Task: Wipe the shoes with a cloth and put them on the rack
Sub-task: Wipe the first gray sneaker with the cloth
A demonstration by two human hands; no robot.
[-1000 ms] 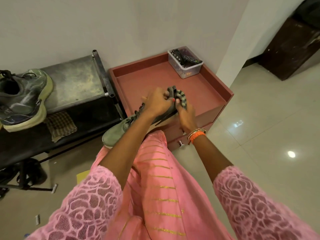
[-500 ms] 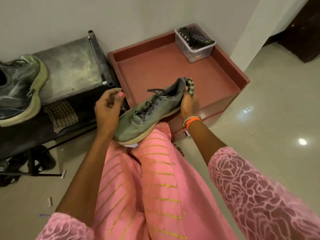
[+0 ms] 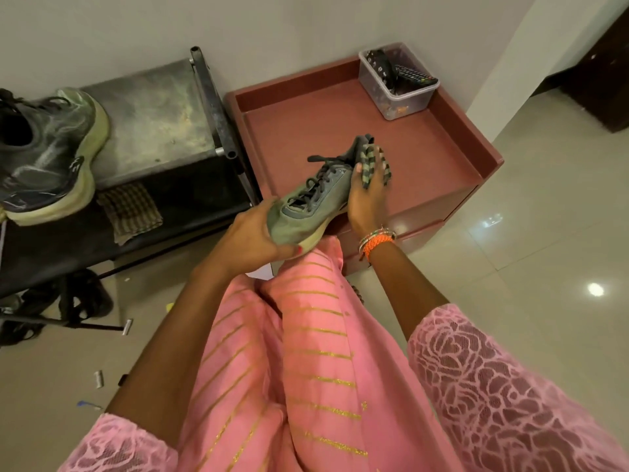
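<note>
Your left hand (image 3: 253,238) cups the toe of the shoe (image 3: 311,202), thumb over the upper and fingers curled under the sole. Your right hand (image 3: 366,199) lies against the shoe's right flank near the heel, with the striped cloth (image 3: 372,161) bunched under its fingers and pressed to the collar. Neither hand is free.

The shoe is held in the air above your lap, in front of the red worktop (image 3: 425,155) and touching neither it nor the rack (image 3: 163,127). Its long axis runs from the toe, near you on the left, up and away to the heel on the right. The laces face up and the sole edge shows pale below.

Judged from this pose, the wiping stroke follows that axis: the cloth hand travels from heel to toe while the left hand steadies the shoe. The rack lies to your left, so the left hand is the nearer one for placing the shoe there.

On the rack's top shelf a second shoe (image 3: 47,155) already sits at the far left, with bare shelf between it and the rack's right post. A checked cloth (image 3: 131,211) lies on the dark shelf just below.

At the worktop's far corner stands a clear tub (image 3: 398,100) holding remote controls; small items at its bottom cannot be made out.
</note>
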